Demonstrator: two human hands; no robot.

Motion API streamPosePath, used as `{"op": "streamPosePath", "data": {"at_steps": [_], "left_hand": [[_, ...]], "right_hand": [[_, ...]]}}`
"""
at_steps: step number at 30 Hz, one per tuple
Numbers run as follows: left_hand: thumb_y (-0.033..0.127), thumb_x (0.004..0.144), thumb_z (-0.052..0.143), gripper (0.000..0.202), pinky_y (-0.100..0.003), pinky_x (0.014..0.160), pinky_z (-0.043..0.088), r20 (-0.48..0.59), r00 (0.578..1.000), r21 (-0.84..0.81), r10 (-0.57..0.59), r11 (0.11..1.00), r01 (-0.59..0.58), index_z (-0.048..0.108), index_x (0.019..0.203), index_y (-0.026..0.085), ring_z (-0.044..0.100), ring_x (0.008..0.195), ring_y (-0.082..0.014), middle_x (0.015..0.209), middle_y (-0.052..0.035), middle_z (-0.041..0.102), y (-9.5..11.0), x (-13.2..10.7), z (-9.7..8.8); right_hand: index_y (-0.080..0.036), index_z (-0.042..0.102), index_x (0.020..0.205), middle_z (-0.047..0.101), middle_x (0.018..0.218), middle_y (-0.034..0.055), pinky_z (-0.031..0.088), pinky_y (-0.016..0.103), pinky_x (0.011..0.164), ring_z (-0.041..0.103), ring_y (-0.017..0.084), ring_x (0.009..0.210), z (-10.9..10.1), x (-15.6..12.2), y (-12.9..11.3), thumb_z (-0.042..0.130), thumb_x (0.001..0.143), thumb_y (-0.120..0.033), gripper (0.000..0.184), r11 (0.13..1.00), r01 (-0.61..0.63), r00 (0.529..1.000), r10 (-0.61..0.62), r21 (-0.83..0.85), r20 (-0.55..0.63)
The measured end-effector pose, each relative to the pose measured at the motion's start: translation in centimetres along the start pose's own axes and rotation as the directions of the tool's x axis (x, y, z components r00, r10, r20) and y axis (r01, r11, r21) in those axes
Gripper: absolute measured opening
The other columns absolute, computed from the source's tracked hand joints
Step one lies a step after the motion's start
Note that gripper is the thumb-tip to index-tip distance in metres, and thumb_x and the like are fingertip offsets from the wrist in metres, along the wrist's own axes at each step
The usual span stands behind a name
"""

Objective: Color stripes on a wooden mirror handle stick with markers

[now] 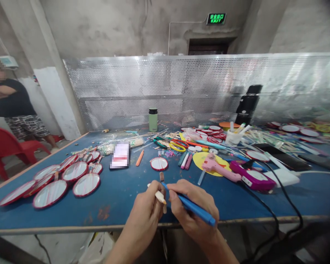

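My left hand [146, 216] is closed around a thin wooden stick [161, 192] held upright near the table's front edge. My right hand [192, 211] grips a blue marker pen [194, 208] like a pencil, its tip touching the stick's upper part. Both hands hover over the blue table [121, 198] close to its near edge. A small round red-rimmed disc [158, 163] lies on the table just beyond the hands.
Several red-rimmed white discs [63, 178] lie at the left. A pink glue gun [218, 168], a purple device [253, 178] with black cables, markers, scissors and sticks crowd the middle and right. A green flask [153, 120] stands by the perforated metal screen. A person stands at far left behind a red chair [8, 146].
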State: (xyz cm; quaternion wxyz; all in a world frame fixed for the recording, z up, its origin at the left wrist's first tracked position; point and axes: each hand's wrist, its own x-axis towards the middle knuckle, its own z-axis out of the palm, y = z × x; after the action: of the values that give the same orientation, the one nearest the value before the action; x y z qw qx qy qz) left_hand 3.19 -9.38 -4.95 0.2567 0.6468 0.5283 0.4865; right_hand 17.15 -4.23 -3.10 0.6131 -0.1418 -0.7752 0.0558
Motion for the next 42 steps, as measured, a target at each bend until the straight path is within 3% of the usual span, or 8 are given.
{"op": "streamPosePath", "data": {"at_steps": [42], "left_hand": [[0.034,0.103,0.035,0.028,-0.021,0.053,0.026,0.010,1.000,-0.013,-0.009,1.000,0.009,0.041,0.078,0.022,0.038,0.057,-0.0104,0.064,0.0064,0.048,0.03,0.04,-0.11]], "right_hand": [[-0.019,0.066,0.085,0.071,0.072,0.0003,0.054,0.021,0.063,0.067,0.012,0.061,0.01,0.12,-0.11,0.059,0.087,-0.012,0.010,0.993,-0.003,0.999,-0.003,-0.118,-0.051]]}}
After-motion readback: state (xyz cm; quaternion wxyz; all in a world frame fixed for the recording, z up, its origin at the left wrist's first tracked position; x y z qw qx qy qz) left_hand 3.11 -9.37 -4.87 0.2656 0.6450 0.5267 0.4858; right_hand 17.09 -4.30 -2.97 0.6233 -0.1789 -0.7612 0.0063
